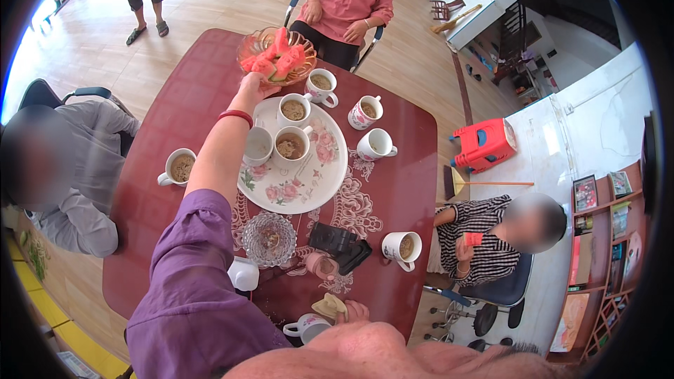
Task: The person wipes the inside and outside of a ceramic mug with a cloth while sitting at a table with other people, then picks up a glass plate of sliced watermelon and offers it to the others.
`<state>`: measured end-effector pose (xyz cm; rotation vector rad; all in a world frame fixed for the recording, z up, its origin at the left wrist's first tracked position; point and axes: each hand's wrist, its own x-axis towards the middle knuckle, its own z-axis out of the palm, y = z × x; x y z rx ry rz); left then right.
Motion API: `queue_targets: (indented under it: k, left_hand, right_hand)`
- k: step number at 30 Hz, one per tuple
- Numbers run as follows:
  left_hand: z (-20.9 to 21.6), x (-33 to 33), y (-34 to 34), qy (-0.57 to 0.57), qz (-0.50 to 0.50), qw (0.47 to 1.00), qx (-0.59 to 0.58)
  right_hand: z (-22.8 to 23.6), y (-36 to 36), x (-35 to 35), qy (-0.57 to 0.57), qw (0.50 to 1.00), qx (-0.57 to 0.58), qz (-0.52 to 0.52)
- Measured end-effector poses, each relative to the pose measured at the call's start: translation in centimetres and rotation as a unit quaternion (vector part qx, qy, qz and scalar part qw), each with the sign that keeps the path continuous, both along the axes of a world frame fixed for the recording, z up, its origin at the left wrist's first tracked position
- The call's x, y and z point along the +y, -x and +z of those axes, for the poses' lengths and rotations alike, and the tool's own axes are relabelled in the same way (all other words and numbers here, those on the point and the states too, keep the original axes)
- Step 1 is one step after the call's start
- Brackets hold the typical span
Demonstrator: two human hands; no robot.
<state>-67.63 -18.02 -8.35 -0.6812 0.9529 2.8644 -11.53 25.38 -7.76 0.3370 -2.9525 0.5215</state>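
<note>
My left hand (258, 85), on the outstretched arm in a purple sleeve with a red bracelet, grips the near rim of an amber glass bowl (307, 69) at the table's far edge. Red watermelon slices (283, 56) fill the bowl. Close to me, my right hand (354, 311) is partly hidden; its fingers close on a folded pale yellow cloth (328, 306) beside a white cup (307, 326). A round floral tray (298, 193) bears several white mugs, among them a mug of brown drink (291, 146) and a mug (258, 146) at its left.
On the red table (400, 189) are more mugs (405, 247), a cut-glass dish (269, 238), a black object (340, 244) and a white cup (243, 274). People sit left, right and opposite; the one on the right holds a watermelon piece (473, 238). A red stool (484, 145) stands beyond.
</note>
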Motion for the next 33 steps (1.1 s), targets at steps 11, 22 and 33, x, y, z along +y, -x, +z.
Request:
queue_targets:
  k: [11, 22, 33]
  left_hand:
    - [0.8, 0.0, -0.3, 0.027, -0.012, 1.0, 0.01]
    - [0.5, -0.3, -0.3, 0.027, -0.004, 1.0, 0.009]
    - [2.3, 1.0, -1.2, 0.081, 0.046, 0.995, -0.024]
  right_hand:
    - [-1.5, -0.6, 0.8, -0.017, 1.0, 0.005, 0.014]
    - [0.4, 0.1, -0.3, 0.017, 1.0, -0.009, -0.004]
    - [0.7, 0.3, -0.4, 0.01, 1.0, -0.009, 0.0]
